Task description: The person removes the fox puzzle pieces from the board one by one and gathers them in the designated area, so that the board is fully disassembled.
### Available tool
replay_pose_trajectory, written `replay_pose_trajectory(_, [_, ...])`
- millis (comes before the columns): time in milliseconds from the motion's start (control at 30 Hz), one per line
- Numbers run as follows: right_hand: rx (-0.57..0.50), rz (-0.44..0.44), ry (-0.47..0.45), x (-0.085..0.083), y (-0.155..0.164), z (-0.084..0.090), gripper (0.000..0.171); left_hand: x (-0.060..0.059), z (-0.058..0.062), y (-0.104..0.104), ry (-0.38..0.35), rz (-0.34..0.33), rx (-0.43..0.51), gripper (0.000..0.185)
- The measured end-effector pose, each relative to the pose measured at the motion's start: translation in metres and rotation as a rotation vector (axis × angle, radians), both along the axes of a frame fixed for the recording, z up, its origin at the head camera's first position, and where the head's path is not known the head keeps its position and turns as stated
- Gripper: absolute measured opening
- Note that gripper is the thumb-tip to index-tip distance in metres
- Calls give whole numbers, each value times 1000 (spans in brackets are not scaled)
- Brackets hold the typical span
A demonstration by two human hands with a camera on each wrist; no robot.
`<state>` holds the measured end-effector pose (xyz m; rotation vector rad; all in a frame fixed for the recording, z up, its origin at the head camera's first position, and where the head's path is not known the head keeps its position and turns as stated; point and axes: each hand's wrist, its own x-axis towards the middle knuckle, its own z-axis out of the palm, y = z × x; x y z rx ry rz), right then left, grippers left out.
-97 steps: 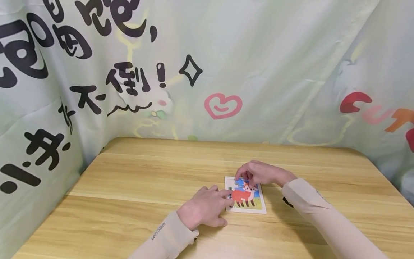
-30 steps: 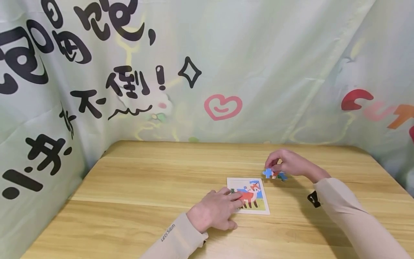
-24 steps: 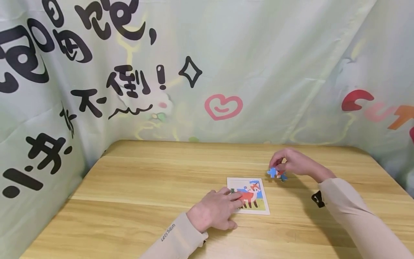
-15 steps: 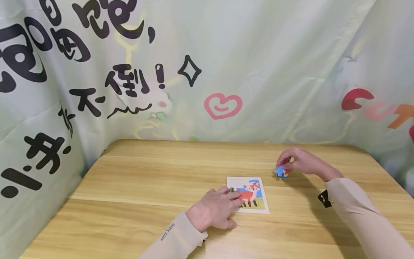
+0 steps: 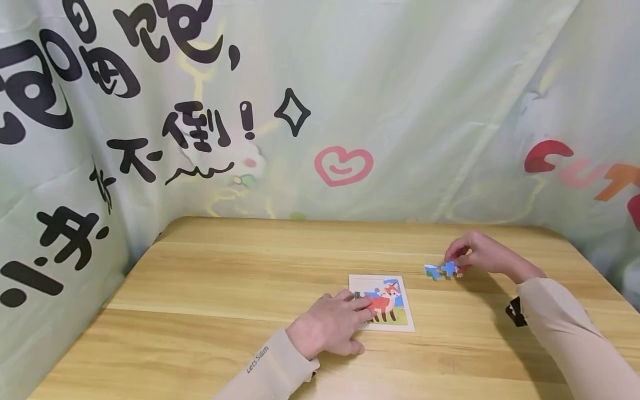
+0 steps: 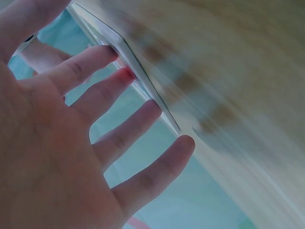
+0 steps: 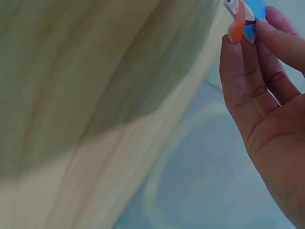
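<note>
A jigsaw puzzle board (image 5: pixel 406 316) with a white border and a red fox picture lies on the table. The spread fingers of my left hand (image 5: pixel 330 325) rest on its left side and cover part of the picture. In the left wrist view, those fingertips meet the board's edge (image 6: pixel 143 71). Right of the board, my right hand (image 5: pixel 482 255) pinches a blue and orange puzzle piece (image 5: pixel 450 269) between thumb and fingers, low over the table. That piece (image 7: pixel 242 21) also shows in the right wrist view. A blue and green puzzle piece (image 5: pixel 432 271) lies just left of it.
The wooden table (image 5: pixel 215 278) stretches around the board on all sides. Behind it and to the left hangs a pale printed curtain (image 5: pixel 425 111), close to the table's far edge.
My right hand has carried puzzle pieces from the board's top off to the right. A blue and green piece now lies on the table, left of that hand. My left hand stays on the board.
</note>
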<state>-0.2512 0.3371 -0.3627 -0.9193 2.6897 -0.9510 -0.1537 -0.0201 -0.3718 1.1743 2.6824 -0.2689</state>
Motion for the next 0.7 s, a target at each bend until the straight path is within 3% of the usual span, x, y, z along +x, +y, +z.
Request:
replay_pose_trajectory(267, [31,-55,-37,-1,8,-5,15,0,-1,0,-2,2,11,67])
replay_pose_trajectory(700, [3,-75,-98,-3,11,-12,15,0,-1,-1,-1,2,8,66])
